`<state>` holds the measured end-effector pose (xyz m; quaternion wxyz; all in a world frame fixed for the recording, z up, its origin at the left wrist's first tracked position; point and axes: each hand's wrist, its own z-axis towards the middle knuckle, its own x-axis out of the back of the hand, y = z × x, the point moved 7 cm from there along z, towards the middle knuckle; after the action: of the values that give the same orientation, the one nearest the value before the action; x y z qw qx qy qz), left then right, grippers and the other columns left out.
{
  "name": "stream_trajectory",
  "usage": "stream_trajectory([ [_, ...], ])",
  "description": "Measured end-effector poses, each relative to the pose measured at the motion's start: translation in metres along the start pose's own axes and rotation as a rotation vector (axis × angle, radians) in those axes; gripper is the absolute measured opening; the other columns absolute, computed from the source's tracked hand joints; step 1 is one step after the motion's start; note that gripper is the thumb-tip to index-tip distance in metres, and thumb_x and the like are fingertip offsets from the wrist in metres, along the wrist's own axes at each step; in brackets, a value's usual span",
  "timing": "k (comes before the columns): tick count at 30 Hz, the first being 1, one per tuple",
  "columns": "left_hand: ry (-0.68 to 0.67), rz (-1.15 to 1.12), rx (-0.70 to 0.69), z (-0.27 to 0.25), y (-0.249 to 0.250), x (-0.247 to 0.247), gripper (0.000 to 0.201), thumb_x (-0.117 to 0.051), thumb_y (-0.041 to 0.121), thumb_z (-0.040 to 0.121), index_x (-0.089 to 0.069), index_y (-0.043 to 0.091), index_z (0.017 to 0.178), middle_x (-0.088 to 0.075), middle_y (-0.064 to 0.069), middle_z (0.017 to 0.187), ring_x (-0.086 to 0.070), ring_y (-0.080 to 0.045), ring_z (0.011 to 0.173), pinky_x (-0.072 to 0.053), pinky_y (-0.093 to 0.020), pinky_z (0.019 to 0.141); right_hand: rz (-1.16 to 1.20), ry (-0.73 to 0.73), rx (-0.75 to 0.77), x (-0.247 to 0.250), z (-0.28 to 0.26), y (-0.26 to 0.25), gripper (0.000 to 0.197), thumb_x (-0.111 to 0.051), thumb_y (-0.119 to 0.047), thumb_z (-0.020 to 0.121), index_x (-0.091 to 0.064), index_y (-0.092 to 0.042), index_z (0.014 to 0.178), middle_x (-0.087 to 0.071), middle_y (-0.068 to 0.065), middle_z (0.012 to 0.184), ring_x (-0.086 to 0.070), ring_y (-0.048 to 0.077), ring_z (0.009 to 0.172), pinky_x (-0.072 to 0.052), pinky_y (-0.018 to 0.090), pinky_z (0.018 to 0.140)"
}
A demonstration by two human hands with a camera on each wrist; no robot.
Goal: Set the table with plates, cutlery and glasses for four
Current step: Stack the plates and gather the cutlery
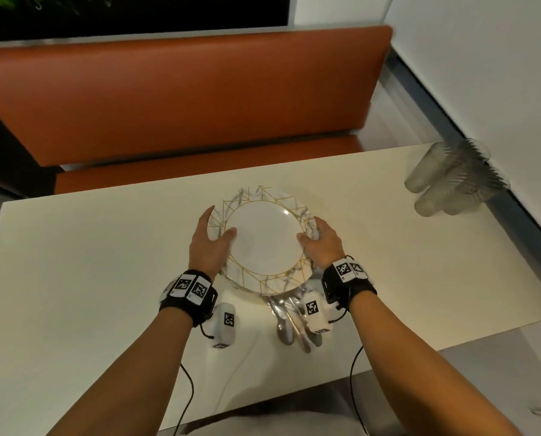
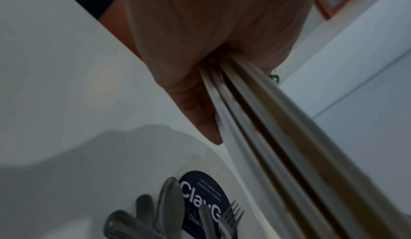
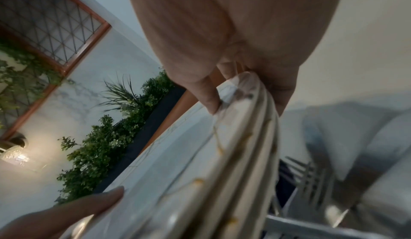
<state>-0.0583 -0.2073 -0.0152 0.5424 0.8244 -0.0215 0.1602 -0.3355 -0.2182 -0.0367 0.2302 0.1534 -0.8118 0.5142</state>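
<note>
An orange bench is sitting beyond the worktop. Both hands, left hand and right hand, are gripping the stack of plates at center, lifted over cutlery at 6 o'clock; glasses are standing at 2 o'clock.

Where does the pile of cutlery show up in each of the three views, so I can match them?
Head: the cutlery lies on the table, just below the lifted stack of plates, beside the right wrist.
Left wrist: bottom centre, under the stack's edge, on a dark round sticker.
Right wrist: lower right, blurred fork tines.
Shared landmark: the stack of plates, which both hands grip.
</note>
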Motion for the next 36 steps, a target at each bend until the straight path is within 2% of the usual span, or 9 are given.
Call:
stream_trajectory([
  [4, -0.041, 0.156, -0.011, -0.012, 0.02, -0.054, 0.07, -0.072, 0.026, 0.095, -0.038, 0.031, 0.157, -0.048, -0.004, 0.155, -0.049, -0.029, 0.139, -0.042, -0.035, 0.107, 0.057, 0.035, -0.039, 0.05, 0.005, 0.037, 0.055, -0.067, -0.028, 0.092, -0.048, -0.019, 0.143, -0.06, 0.001, 0.134, -0.057, 0.02, 0.114, -0.04, 0.023, 0.092],
  [6, -0.082, 0.207, 0.012, -0.022, 0.027, -0.095, 0.07, -0.07, 0.025, 0.097, -0.035, 0.03, 0.157, -0.047, -0.007, 0.156, -0.05, -0.028, 0.136, -0.039, -0.031, 0.101, 0.071, 0.043, -0.07, 0.083, 0.007, 0.062, 0.056, -0.068, -0.028, 0.092, -0.047, -0.019, 0.143, -0.06, 0.002, 0.133, -0.056, 0.019, 0.111, -0.039, 0.022, 0.089],
  [9, -0.179, 0.331, 0.04, -0.033, 0.032, -0.169, 0.073, -0.068, 0.024, 0.098, -0.029, 0.025, 0.16, -0.049, -0.014, 0.155, -0.052, -0.035, 0.135, -0.042, -0.035, 0.104, 0.07, 0.081, -0.146, 0.139, 0.008, 0.111, 0.059, -0.069, -0.029, 0.091, -0.045, -0.02, 0.144, -0.059, 0.004, 0.136, -0.057, 0.025, 0.12, -0.038, 0.023, 0.089],
  [13, -0.297, 0.449, 0.083, -0.049, 0.03, -0.268, 0.076, -0.066, 0.025, 0.099, -0.022, 0.024, 0.16, -0.052, -0.022, 0.149, -0.059, -0.042, 0.125, -0.049, -0.045, 0.103, 0.027, 0.133, -0.223, 0.211, 0.008, 0.173, 0.057, -0.07, -0.027, 0.09, -0.047, -0.019, 0.142, -0.062, 0.007, 0.132, -0.059, 0.028, 0.118, -0.039, 0.023, 0.086],
  [19, -0.344, 0.513, 0.152, -0.072, 0.015, -0.373, 0.07, -0.063, 0.028, 0.101, -0.026, 0.012, 0.158, -0.054, -0.025, 0.146, -0.054, -0.043, 0.132, -0.043, -0.041, 0.108, -0.063, 0.171, -0.291, 0.288, 0.011, 0.244, 0.055, -0.074, -0.025, 0.087, -0.053, -0.01, 0.136, -0.066, 0.011, 0.126, -0.061, 0.03, 0.117, -0.042, 0.024, 0.088],
  [22, -0.366, 0.549, 0.16, -0.077, 0.011, -0.405, 0.069, -0.065, 0.028, 0.1, -0.028, 0.008, 0.155, -0.054, -0.025, 0.143, -0.054, -0.042, 0.13, -0.044, -0.04, 0.105, -0.07, 0.177, -0.319, 0.309, 0.014, 0.265, 0.055, -0.072, -0.021, 0.088, -0.052, -0.009, 0.137, -0.064, 0.013, 0.129, -0.06, 0.031, 0.119, -0.042, 0.024, 0.089],
  [26, -0.352, 0.608, 0.122, -0.081, 0.013, -0.431, 0.07, -0.067, 0.028, 0.098, -0.031, 0.006, 0.154, -0.043, -0.026, 0.145, -0.05, -0.043, 0.129, -0.042, -0.042, 0.106, -0.075, 0.176, -0.33, 0.324, 0.023, 0.283, 0.053, -0.07, -0.021, 0.09, -0.052, -0.011, 0.138, -0.064, 0.012, 0.13, -0.061, 0.03, 0.118, -0.041, 0.022, 0.088],
  [31, -0.372, 0.669, 0.074, -0.075, 0.018, -0.455, 0.066, -0.066, 0.029, 0.098, -0.035, 0.009, 0.153, -0.042, -0.025, 0.142, -0.05, -0.044, 0.127, -0.043, -0.044, 0.106, -0.068, 0.233, -0.349, 0.335, 0.033, 0.297, 0.05, -0.07, -0.02, 0.087, -0.054, -0.01, 0.133, -0.062, 0.014, 0.128, -0.059, 0.033, 0.118, -0.048, 0.033, 0.098],
  [36, -0.477, 0.741, 0.089, -0.073, 0.023, -0.47, 0.075, -0.065, 0.029, 0.077, -0.041, 0.011, 0.145, -0.042, -0.016, 0.131, -0.048, -0.04, 0.126, -0.045, -0.049, 0.108, -0.144, 0.269, -0.382, 0.346, 0.042, 0.308, 0.053, -0.068, -0.016, 0.087, -0.049, -0.007, 0.135, -0.042, 0.017, 0.13, -0.056, 0.037, 0.112, -0.05, 0.04, 0.098],
])
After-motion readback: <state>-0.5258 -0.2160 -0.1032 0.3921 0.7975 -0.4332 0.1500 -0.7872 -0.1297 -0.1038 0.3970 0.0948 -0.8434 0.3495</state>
